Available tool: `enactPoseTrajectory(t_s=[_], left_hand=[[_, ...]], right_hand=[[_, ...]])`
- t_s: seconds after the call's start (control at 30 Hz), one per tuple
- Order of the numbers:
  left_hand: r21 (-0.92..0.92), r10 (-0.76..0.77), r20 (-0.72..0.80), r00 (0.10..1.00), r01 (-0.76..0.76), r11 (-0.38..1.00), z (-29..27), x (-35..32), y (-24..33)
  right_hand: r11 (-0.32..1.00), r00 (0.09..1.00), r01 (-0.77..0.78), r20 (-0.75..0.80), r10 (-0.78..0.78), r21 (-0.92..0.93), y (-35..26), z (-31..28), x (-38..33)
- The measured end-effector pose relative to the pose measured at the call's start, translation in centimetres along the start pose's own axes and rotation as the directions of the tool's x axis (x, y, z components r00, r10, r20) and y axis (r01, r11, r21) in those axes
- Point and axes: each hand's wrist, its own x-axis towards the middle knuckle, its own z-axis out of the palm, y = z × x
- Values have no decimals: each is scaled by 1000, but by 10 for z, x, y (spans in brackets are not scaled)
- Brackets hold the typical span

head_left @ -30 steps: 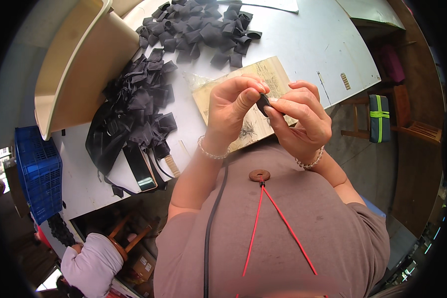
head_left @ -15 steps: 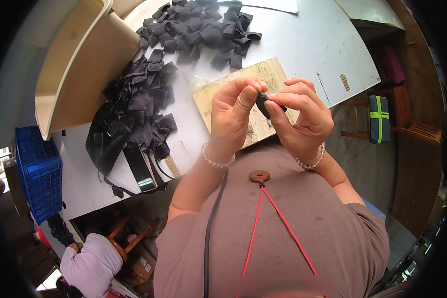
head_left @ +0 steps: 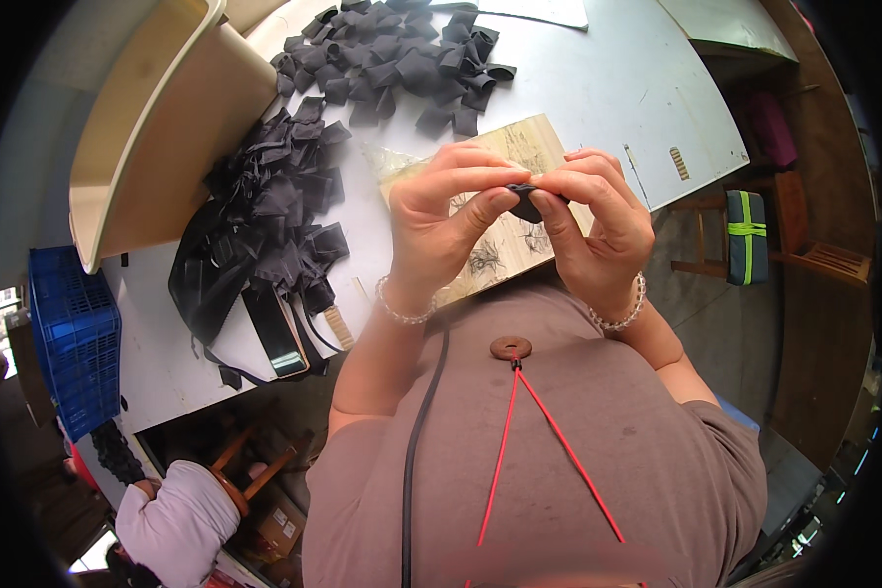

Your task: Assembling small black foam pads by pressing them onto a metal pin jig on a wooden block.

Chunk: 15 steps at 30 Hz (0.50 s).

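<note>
A small black fabric piece (head_left: pixel 527 201) is pinched between the fingertips of both hands, held up in front of my chest. My left hand (head_left: pixel 443 220) grips its left side with thumb and fingers; my right hand (head_left: pixel 594 223) holds its right side. Most of the piece is hidden by the fingers. Below the hands lies a wooden board (head_left: pixel 519 147) on the white table (head_left: pixel 608 88). A heap of black straps (head_left: pixel 265 225) lies left of the board, and several folded black pieces (head_left: pixel 402 59) are spread at the far side.
A cream plastic bin (head_left: pixel 157 137) stands on the table's left. A blue crate (head_left: pixel 73 333) sits lower left, beyond the table edge. A wooden chair (head_left: pixel 764 235) stands to the right. Another person in white (head_left: pixel 171 519) is at the lower left.
Both hands have stayed together on the black piece, with the fingers shifting slightly and closing further over it. Nothing else has moved.
</note>
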Motion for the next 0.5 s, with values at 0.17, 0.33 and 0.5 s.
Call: enactPoseTrajectory(t_s=[0.17,0.33,0.5], left_hand=[[99,40,-117,992,-28,995,7,-3,0],[202,93,-122,988,-67,977,8,-2,-2],[229,125,-141,982,-91,969,9,-2,0]], right_hand=[[999,1000,24,0,-24,-32,3,3,2],[999,1000,21,10,-21,-40,9,3,-1],[998,999,43,29,-41,-37,9,3,-1]])
